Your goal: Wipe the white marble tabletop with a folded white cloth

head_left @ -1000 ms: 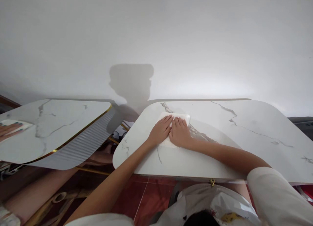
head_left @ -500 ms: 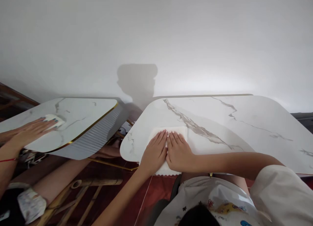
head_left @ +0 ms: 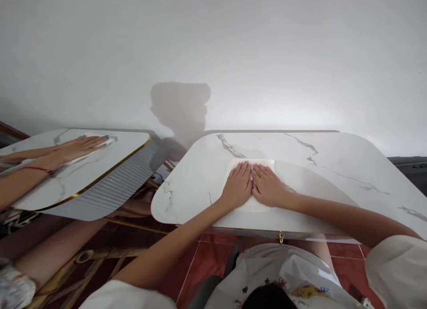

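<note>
A white cloth (head_left: 255,205) lies flat on a white marble-patterned table (head_left: 333,166). My left hand (head_left: 238,184) presses on the cloth's left part with its fingers stretched out. Beside it, my right hand (head_left: 268,186) lies flat on the cloth, fingers extended and pointing away from me. The fingertips of both hands nearly meet near the cloth's far edge. Parts of the cloth are hidden under the palms.
At the left, another person's hands (head_left: 83,148) rest on a white cloth on a second marble-patterned table (head_left: 133,142) with a gold edge. A pale wall (head_left: 267,55) stands behind both tables. Bamboo furniture (head_left: 85,256) is at lower left.
Both my hands and the cloth have moved away from me and to the right, off the table's near edge. The other person's hands have moved right and farther back.
</note>
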